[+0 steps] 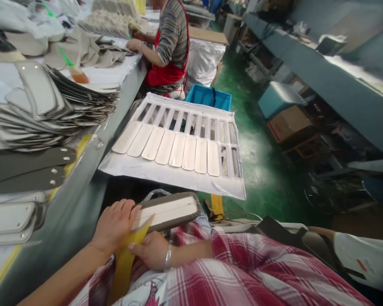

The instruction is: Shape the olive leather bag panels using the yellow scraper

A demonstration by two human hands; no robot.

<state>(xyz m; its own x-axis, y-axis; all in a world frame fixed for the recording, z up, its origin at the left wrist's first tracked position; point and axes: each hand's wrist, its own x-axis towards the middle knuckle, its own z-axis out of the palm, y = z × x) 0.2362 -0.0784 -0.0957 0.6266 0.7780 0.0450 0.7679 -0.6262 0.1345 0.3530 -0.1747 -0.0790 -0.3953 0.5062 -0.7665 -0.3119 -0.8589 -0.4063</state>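
The left hand (116, 221) grips one end of the board (170, 212), the right hand (155, 250) pinches the yellow strip (123, 263) – the board looks light and stiff, best held by its edges

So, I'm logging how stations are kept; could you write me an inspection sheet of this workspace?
Surface: white cloth-covered rack with slots, carrying a row of pale oblong pieces.
Things in hand: dark-edged oblong piece with a white face; yellow strip.
Clutter: stacked pieces and a green-tipped bottle on the table at left.
Hands: left hand grips the oblong piece's near end; right hand holds the yellow strip, its tip overlapping the white face; contact unclear.
Cables: nothing seen that is surely one.
Surroundings: co-worker in a red apron, blue crate, green floor.
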